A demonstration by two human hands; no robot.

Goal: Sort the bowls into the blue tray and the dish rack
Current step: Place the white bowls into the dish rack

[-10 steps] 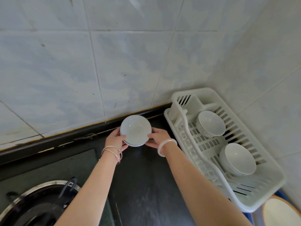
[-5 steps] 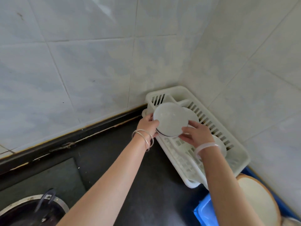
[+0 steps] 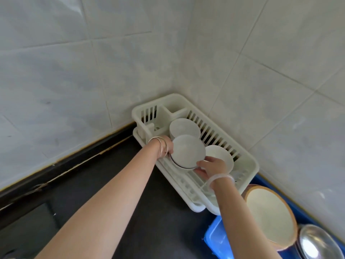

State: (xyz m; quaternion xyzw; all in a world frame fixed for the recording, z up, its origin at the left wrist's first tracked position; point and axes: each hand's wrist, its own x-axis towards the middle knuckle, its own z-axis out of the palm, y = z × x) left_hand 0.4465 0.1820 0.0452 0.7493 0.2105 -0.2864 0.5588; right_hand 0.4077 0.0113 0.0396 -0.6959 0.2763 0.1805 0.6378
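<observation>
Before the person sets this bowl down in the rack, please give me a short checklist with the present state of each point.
1. Both hands on the held bowl: left hand and right hand grip opposite rims: ok.
2. Bowl over the dish rack: ok.
3. Free spot under it: cannot tell, hidden by the bowl.
4. Clearance from the far bowl and the near bowl: very close, cannot tell.
5. Bowl level: slightly tilted, ok.

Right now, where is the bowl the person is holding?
The held bowl is over the white dish rack, between the left hand and right hand, with a white bowl on either side.
</observation>
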